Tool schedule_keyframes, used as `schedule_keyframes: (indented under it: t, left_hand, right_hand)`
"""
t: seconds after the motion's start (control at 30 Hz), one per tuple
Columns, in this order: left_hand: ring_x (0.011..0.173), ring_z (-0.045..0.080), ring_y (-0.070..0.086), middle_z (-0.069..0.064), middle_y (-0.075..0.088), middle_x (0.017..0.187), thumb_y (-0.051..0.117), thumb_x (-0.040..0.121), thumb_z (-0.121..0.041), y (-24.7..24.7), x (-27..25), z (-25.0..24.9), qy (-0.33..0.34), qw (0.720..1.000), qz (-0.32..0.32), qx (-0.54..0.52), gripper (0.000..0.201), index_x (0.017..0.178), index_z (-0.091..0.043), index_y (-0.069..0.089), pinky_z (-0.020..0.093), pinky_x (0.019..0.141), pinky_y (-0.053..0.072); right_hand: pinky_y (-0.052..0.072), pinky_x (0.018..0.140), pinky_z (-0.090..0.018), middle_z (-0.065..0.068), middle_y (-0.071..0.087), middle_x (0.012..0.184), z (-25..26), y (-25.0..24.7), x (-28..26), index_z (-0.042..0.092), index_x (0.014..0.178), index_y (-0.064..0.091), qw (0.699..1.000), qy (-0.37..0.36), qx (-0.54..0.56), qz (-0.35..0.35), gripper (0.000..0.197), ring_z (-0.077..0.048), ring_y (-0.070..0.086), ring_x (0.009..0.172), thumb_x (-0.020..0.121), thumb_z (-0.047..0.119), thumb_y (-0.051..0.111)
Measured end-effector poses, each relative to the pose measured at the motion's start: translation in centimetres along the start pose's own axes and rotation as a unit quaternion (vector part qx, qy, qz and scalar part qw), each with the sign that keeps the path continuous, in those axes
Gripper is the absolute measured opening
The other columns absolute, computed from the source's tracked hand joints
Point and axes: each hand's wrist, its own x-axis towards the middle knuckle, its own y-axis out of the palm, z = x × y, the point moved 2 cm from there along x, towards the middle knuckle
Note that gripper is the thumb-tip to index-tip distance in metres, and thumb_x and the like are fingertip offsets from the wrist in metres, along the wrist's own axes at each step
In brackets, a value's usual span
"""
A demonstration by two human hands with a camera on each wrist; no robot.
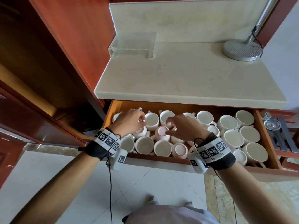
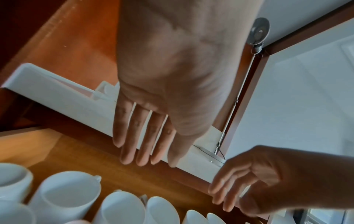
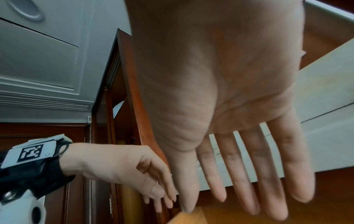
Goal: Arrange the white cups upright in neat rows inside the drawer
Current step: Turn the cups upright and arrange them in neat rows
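The open wooden drawer point(image 1: 265, 138) holds several white cups. Those at the right, like one upright cup point(image 1: 233, 138), stand mouth up close together. In the left half the cups are jumbled, and an inverted cup point(image 1: 161, 132) shows its base between my hands, with another inverted cup point(image 1: 179, 149) near the front. My left hand point(image 1: 132, 121) hovers over the back left cups, fingers relaxed and holding nothing. My right hand point(image 1: 181, 126) hovers just right of the inverted cup, also empty. The left wrist view shows straight left fingers point(image 2: 141, 144) above upright cups point(image 2: 65, 197). The right wrist view shows straight right fingers point(image 3: 239, 174).
A pale stone countertop point(image 1: 178, 75) overhangs the drawer's back, bearing a clear acrylic stand point(image 1: 134, 44) and a metal lamp base point(image 1: 242, 50). A red-brown cabinet panel point(image 1: 64, 46) stands at the left. A side compartment point(image 1: 273, 124) at the right holds a glass piece and dark utensils.
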Motion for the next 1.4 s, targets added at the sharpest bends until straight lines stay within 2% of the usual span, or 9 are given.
schedule_keyframes:
  t: [0.17,0.5,0.6,0.7,0.87,1.0,1.17,1.3,1.4]
  left_hand:
    - [0.091,0.024,0.07,0.0,0.074,0.1,0.072,0.091,-0.03,-0.3,-1.3,3.0,-0.049,0.998,-0.031,0.026,0.016,0.101,-0.018,0.07,0.044,0.077,0.058]
    - [0.114,0.021,0.066,-0.004,0.068,0.129,0.071,0.093,-0.026,-1.0,-2.9,7.3,-0.096,0.992,-0.031,0.069,0.034,0.126,-0.022,0.065,0.035,0.084,0.056]
    - [0.106,0.023,0.069,-0.001,0.07,0.122,0.071,0.091,-0.021,-0.5,-2.7,7.9,-0.113,0.989,-0.016,0.093,0.03,0.121,-0.02,0.065,0.041,0.08,0.06]
    - [0.104,0.025,0.068,0.001,0.069,0.117,0.073,0.089,-0.024,-0.1,-2.6,8.8,-0.135,0.985,0.01,0.108,0.028,0.116,-0.018,0.065,0.044,0.08,0.059]
    - [0.07,0.022,0.061,0.0,0.062,0.082,0.068,0.081,-0.012,0.7,-2.5,9.7,-0.181,0.961,0.135,0.161,0.012,0.084,-0.015,0.056,0.03,0.055,0.047]
    - [0.051,0.012,0.048,0.0,0.057,0.067,0.077,0.076,-0.018,1.8,-1.8,10.4,-0.192,0.937,0.248,0.157,0.026,0.069,-0.012,0.053,0.022,0.044,0.038]
    - [0.072,0.019,0.065,0.001,0.068,0.083,0.09,0.066,-0.034,3.5,-0.4,11.9,-0.162,0.931,0.289,0.155,0.042,0.091,-0.012,0.065,0.029,0.062,0.055]
    - [0.068,0.018,0.061,0.002,0.064,0.076,0.091,0.069,-0.037,3.5,0.6,12.2,-0.145,0.927,0.314,0.145,0.041,0.07,-0.015,0.056,0.03,0.063,0.053]
    - [0.066,0.017,0.067,0.001,0.069,0.073,0.09,0.065,-0.044,4.0,1.0,12.6,-0.128,0.922,0.33,0.158,0.039,0.075,-0.016,0.065,0.033,0.067,0.063]
  right_hand:
    - [0.051,0.078,-0.036,-0.003,0.066,0.117,4.1,1.0,2.6,0.021,0.128,0.062,0.998,0.031,0.027,-0.043,0.049,-0.028,0.064,0.108,0.087,0.043,0.074]
    - [0.046,0.084,-0.04,-0.003,0.064,0.125,8.0,2.6,9.1,0.024,0.138,0.055,0.997,-0.067,-0.032,0.024,0.054,-0.027,0.063,0.113,0.088,0.041,0.071]
    - [0.037,0.077,-0.035,0.0,0.061,0.13,8.0,3.1,10.7,0.025,0.14,0.051,0.988,-0.115,-0.09,0.052,0.054,-0.024,0.061,0.117,0.091,0.04,0.068]
    - [0.05,0.081,-0.037,0.001,0.061,0.128,8.0,4.2,12.1,0.027,0.137,0.051,0.977,-0.159,-0.114,0.083,0.054,-0.024,0.063,0.115,0.089,0.041,0.071]
    - [0.055,0.086,-0.043,0.0,0.06,0.126,9.6,6.4,13.2,0.025,0.138,0.052,0.961,-0.227,-0.108,0.111,0.06,-0.024,0.063,0.113,0.086,0.04,0.075]
    - [0.055,0.086,-0.043,-0.002,0.059,0.127,10.7,8.1,13.8,0.024,0.137,0.051,0.958,-0.234,-0.112,0.124,0.06,-0.025,0.063,0.112,0.085,0.042,0.076]
    - [0.057,0.081,-0.043,-0.002,0.062,0.123,11.4,9.1,14.8,0.023,0.133,0.054,0.972,-0.184,-0.105,0.104,0.055,-0.026,0.066,0.107,0.085,0.039,0.075]
    - [0.057,0.081,-0.043,-0.002,0.063,0.121,11.5,9.2,15.5,0.022,0.133,0.055,0.981,-0.149,-0.067,0.104,0.056,-0.026,0.066,0.108,0.084,0.04,0.075]
    - [0.056,0.083,-0.043,-0.002,0.063,0.122,11.5,9.2,16.0,0.021,0.135,0.054,0.986,-0.124,-0.044,0.1,0.058,-0.026,0.065,0.109,0.085,0.04,0.075]
